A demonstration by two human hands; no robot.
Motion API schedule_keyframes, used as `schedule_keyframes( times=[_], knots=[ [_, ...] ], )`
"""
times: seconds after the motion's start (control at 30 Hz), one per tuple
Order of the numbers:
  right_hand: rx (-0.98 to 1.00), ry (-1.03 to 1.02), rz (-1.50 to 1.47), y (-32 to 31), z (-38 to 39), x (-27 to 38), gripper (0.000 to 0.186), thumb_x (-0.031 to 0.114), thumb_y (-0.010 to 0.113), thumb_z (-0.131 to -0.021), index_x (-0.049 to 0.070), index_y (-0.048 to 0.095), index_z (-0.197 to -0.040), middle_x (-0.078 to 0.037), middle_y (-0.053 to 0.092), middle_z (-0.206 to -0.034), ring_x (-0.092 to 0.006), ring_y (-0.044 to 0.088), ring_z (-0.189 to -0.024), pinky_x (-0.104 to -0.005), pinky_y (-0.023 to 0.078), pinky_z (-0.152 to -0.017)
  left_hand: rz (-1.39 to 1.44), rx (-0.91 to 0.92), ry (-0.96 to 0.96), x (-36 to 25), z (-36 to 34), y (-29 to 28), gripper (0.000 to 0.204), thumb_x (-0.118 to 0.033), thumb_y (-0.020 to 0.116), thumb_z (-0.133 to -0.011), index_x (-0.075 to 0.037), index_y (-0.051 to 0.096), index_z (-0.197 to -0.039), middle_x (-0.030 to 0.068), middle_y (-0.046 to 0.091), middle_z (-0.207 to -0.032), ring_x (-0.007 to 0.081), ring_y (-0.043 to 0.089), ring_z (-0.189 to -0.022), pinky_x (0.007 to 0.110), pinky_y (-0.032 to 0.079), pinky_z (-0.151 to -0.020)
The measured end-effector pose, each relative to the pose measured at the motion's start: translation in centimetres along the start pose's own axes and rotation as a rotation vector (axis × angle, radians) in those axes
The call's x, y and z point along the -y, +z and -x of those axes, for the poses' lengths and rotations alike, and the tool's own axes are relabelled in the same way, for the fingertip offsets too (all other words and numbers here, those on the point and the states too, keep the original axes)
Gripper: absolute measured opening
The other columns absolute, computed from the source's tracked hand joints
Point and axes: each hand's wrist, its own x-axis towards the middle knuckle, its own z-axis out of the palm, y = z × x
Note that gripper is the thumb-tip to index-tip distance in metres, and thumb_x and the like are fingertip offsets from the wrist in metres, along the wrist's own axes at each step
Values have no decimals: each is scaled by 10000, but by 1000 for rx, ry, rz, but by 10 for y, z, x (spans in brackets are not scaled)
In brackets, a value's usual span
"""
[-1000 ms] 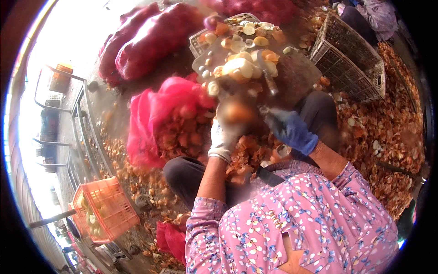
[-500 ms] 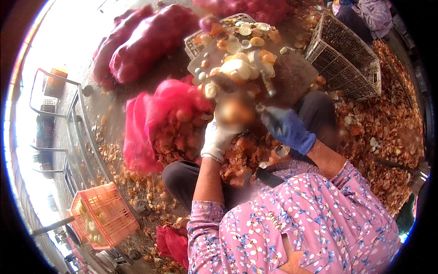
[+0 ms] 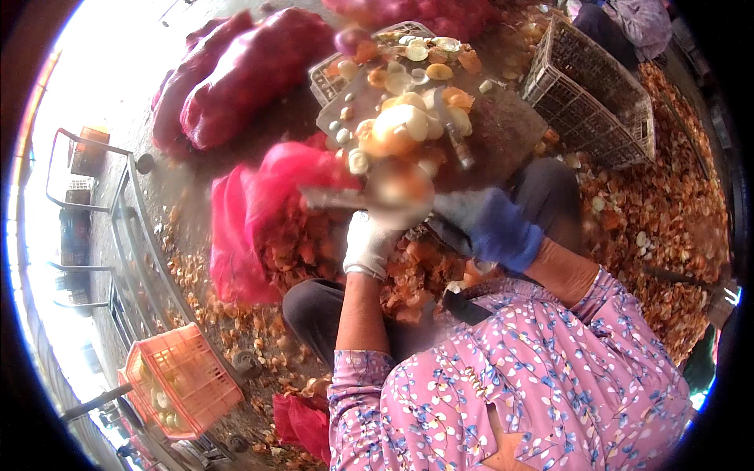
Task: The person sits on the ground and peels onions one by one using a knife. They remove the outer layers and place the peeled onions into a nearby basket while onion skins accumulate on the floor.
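My left hand [image 3: 367, 245], in a white glove, is closed around a brown-skinned onion [image 3: 399, 191], blurred by motion. To the right of it my right hand [image 3: 495, 228], in a blue glove with pale fingers, is closed. A flat grey knife blade [image 3: 331, 198] sticks out left of the onion, in line with my right fingers; its handle is hidden. Just beyond, peeled onions [image 3: 404, 124] and cut ends lie on a board [image 3: 503, 118]. A second knife-like tool [image 3: 459, 145] lies among them, its handle toward me.
An open red mesh sack [image 3: 243, 228] of onions stands at my left, with full sacks [image 3: 259, 74] behind. A grey crate [image 3: 589, 94] is at the far right, an orange crate [image 3: 184, 381] by a metal cart [image 3: 137, 228] at left. Onion skins [image 3: 660, 220] cover the ground; another person [image 3: 636, 31] sits beyond.
My right hand has moved slightly left, closer to the onion, and the grey blade now shows beyond the onion's left side. My left hand still holds the onion.
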Motion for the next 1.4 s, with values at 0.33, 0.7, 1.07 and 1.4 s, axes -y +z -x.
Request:
schedule_keyframes(
  times=[0.33,0.7,1.07,1.4],
  knots=[
    [236,110,104,0,-2,9,203,256,580,-866,83,514,-948,-138,617,-749,-326,643,-683,-431,501,-570,-302,41,244,-7,2,-1,231,-223,591,-853,-27,658,-957,105,703,-943,288,658,-852,372,502,-753],
    [213,196,-1,8,-12,7,200,260,590,-864,67,541,-870,-168,626,-695,-358,635,-646,-459,495,-569,62,-71,-240,-16,8,15,338,-303,692,-772,-27,670,-966,179,693,-898,319,672,-866,370,524,-748],
    [-18,543,-865,39,-12,-53,286,232,528,-957,-12,640,-859,-122,647,-684,-139,562,-606,-342,473,-571,169,-169,-203,-16,2,13,552,-240,795,-722,-2,571,-1167,154,686,-1022,238,675,-924,316,515,-809],
    [175,104,254,-11,46,-12,163,235,542,-904,75,526,-876,-131,619,-642,-331,642,-594,-422,496,-509,550,-48,-109,9,0,11,366,-169,744,-779,9,636,-1080,65,688,-964,119,629,-845,273,508,-791]
  ],
)
